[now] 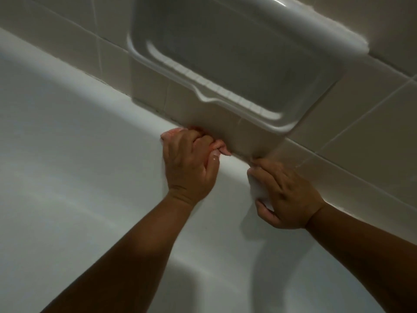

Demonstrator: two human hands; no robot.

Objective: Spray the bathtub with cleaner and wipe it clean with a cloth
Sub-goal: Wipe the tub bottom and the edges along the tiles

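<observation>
The left hand (189,163) grips a bunched pink cloth (222,147) against the bathtub (67,132) rim where it meets the tiled wall (361,114), just below the soap dish (225,71). Just beside it, the right hand (286,193) curls round a white object (259,188) on the same rim; I cannot tell what it is.

Pink cloth (222,148) bunched, on tub (79,154) rim @ far edge; tub white, glossy.

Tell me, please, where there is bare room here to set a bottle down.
The tub rim is bare left of the left hand, along the tile wall; the soap dish looks bare. Crowded under the dish: the left hand grips a pink cloth, the right hand holds a white pad.
</observation>
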